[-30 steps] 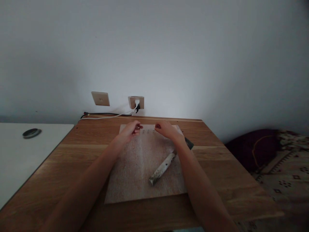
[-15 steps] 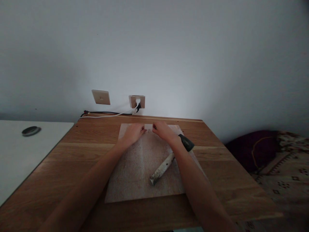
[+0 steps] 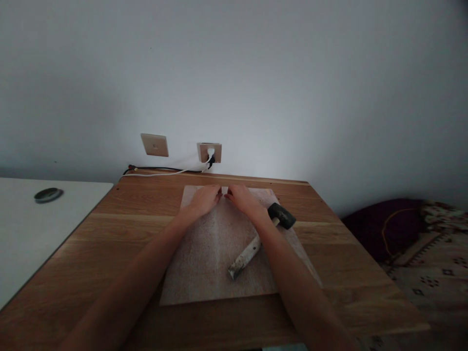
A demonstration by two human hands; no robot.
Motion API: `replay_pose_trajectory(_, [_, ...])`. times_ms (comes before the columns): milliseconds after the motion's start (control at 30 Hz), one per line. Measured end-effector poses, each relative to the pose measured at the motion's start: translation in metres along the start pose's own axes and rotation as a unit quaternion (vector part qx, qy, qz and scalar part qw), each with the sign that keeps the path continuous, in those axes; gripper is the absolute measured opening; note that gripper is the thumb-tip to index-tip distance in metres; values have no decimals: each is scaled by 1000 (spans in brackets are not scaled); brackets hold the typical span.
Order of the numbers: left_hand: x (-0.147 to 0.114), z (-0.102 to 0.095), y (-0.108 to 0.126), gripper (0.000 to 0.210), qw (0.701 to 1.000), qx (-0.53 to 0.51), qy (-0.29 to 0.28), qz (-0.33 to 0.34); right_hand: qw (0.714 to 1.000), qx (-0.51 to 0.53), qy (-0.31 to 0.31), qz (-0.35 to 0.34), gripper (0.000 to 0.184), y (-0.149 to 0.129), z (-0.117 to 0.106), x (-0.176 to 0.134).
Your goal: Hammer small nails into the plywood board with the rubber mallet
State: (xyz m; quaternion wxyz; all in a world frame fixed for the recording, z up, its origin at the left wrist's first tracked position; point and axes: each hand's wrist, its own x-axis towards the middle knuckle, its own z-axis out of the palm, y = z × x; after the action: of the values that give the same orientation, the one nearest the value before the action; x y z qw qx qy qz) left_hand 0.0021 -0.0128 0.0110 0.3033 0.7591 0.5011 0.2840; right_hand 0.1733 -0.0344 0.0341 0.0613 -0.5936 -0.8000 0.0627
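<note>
Both hands are over the far edge of a thin, pale reddish-brown board. My left hand has its fingers bent and pressed together. Close beside it, my right hand is closed in the same way, its fingertips a small gap from the left ones. Anything between the fingers is too small or hidden to make out. A mallet with a black head and a worn, whitish handle lies slantwise on the board, the middle of its handle covered by my right forearm.
Under the board is a wooden table. At the left stands a white surface with a round, dark-centred lid-like object. Cables run along the wall to a socket. Patterned fabric and a purple cushion are at the right.
My right hand has moved left, narrowing the gap to my left hand. More of the mallet's head shows beside my right forearm. The mallet and board stay in place.
</note>
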Motion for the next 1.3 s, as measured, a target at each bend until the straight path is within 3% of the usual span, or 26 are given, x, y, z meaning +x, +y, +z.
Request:
replay_pose_trajectory(100, [6, -2, 4, 18, 991, -121, 39, -37, 1000, 5, 7, -16, 21, -1, 0, -1])
replay_pose_trajectory(200, [11, -2, 6, 24, 957, -267, 52, -98, 999, 16, 18, -37, 25, -3, -4, -2])
replay_pose_trajectory(333, [9, 1, 7, 30, 872, -457, 20, -177, 997, 32, 47, -47, 24, -2, -15, -3])
replay_pose_trajectory(500, [0, 8, 17, 20, 760, -615, -17, -210, 974, 139, 163, -81, 22, -5, -34, -6])
replay_pose_trajectory(600, [-1, 13, 27, 16, 715, -668, -36, -201, 968, 171, 128, -131, 24, -14, -42, -11])
replay_pose_trajectory(733, [-2, 17, 34, 19, 689, -696, -57, -191, 971, 173, 71, -147, 30, -23, -47, -17])
replay_pose_trajectory(867, [-5, 15, 35, 17, 687, -701, -61, -182, 964, 199, 78, -157, 26, -24, -52, -21])
replay_pose_trajectory(1000, [-7, 4, 37, 19, 696, -699, -46, -156, 948, 232, 154, -154, 25, -23, -59, -25])
replay_pose_trajectory(1133, [-9, 3, 42, 27, 796, -592, -33, -122, 933, 240, 236, -124, 24, -19, -62, -24])
replay_pose_trajectory(1200, [-12, 11, 44, 28, 837, -528, -64, -126, 929, 242, 254, -118, 24, -16, -64, -24])
replay_pose_trajectory(1300, [-17, 21, 44, 30, 876, -450, -119, -130, 925, 242, 271, -111, 24, -10, -68, -27])
